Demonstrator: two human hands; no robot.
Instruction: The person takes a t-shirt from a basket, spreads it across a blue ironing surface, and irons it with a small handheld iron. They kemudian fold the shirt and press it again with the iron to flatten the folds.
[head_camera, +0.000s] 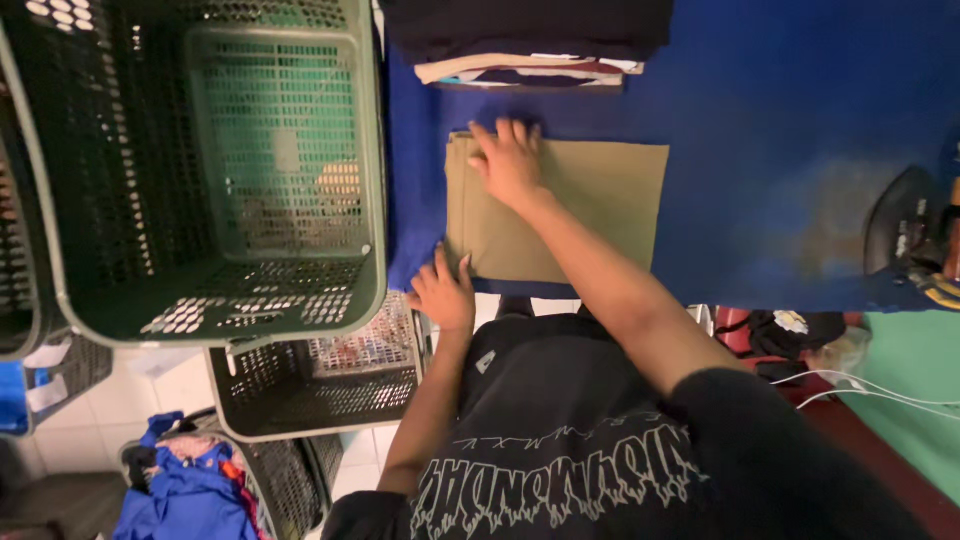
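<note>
Here, a khaki folded garment (560, 210) lies squared at centre frame on the blue counter (780, 150), right hand (510, 160) flat and open atop it, left hand (442, 293) open at its lower-left corner; folding looks nearly finished.

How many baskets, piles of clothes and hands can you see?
Baskets: 4, a green one, a dark one at the left edge, a black one and one with blue clothes
Folded tan cloth: 1
Stack of folded clothes: 1
Hands: 2, left hand, right hand
Total: 8
</note>
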